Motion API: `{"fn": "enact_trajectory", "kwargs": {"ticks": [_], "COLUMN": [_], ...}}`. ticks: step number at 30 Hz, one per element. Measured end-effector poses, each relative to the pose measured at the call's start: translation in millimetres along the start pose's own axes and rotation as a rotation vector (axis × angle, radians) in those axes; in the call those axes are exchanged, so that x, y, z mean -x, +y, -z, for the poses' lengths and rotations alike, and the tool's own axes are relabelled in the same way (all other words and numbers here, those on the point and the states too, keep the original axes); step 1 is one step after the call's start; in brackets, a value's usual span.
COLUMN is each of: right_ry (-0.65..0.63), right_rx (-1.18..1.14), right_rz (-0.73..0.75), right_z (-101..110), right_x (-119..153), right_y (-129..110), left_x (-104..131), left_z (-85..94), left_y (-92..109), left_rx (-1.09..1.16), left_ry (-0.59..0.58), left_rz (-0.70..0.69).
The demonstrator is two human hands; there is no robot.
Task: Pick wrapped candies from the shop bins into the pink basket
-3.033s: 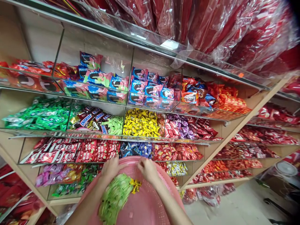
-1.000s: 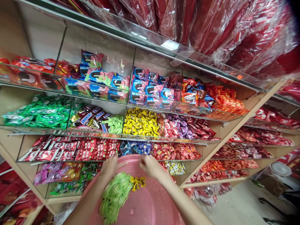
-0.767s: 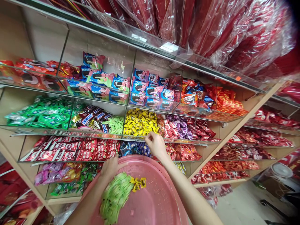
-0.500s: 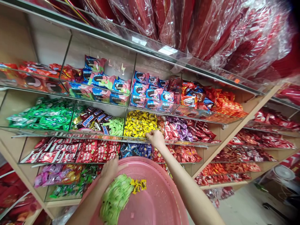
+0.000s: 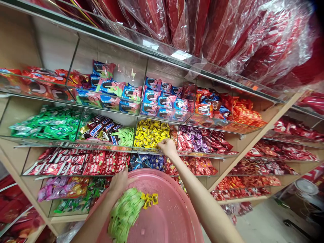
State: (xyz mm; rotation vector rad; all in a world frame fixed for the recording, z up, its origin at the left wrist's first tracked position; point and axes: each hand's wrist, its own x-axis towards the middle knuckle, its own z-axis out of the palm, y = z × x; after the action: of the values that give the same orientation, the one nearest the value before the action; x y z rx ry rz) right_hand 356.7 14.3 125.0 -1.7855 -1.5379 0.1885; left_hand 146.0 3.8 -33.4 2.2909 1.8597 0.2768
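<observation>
A pink plastic basket (image 5: 174,202) is held at the bottom centre, with my left hand (image 5: 119,180) gripping its upper left rim. Inside lie a heap of green-wrapped sweets (image 5: 126,214) and several small yellow packets (image 5: 150,199) beside it. My right hand (image 5: 167,147) is at the lower right front of a compartment of yellow-wrapped sweets (image 5: 152,133). Its fingers are curled together in a pinch; whatever they hold, if anything, is too small to make out.
Glass-fronted shelves (image 5: 121,148) hold green packets (image 5: 50,125), Snickers bars (image 5: 97,127), purple sweets (image 5: 197,138) and blue biscuit packs (image 5: 152,96). Red goods in clear plastic (image 5: 243,37) hang over the top. More red packets (image 5: 268,150) fill shelves at the right.
</observation>
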Motion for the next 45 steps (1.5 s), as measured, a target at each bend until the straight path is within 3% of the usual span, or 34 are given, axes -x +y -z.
{"fn": "enact_trajectory", "kwargs": {"ticks": [7,9,11,15,17,23,30,37,45], "right_ry": [0.069,0.025,-0.106,-0.477,-0.563,-0.546,-0.490,-0.360,-0.091], "right_rx": [-0.238,-0.325,-0.370,-0.263,-0.119,0.035,0.047,0.026,-0.090], "right_rz": [0.130,0.176,0.217,0.231,0.163,-0.014,-0.083,0.013,0.303], "right_z": [26.3,31.0,28.7,-1.9,-26.1,-86.0,-105.7,-87.5,-7.0], "right_x": [16.2,28.5,42.7,70.7,82.8,111.2,127.1,119.2,68.3], "right_y": [3.7,1.8,3.5,28.6,50.3,103.7,115.9,91.8,15.8], "left_x": [1.9,1.8,1.3,-0.5,-1.1,-0.4,0.4,0.2,1.5], "left_z": [3.0,2.5,1.0,-2.9,-3.7,1.2,3.4,0.7,-0.4], "left_y": [2.0,2.0,1.6,0.2,-0.2,2.1,2.6,1.4,2.2], "left_rx": [0.004,-0.004,-0.009,-0.002,0.004,-0.020,-0.024,-0.010,-0.031], "left_ry": [-0.012,-0.007,0.001,0.007,0.021,-0.001,-0.021,-0.011,0.003], "left_rz": [0.012,0.003,-0.001,0.007,-0.009,0.000,-0.008,-0.004,0.000]}}
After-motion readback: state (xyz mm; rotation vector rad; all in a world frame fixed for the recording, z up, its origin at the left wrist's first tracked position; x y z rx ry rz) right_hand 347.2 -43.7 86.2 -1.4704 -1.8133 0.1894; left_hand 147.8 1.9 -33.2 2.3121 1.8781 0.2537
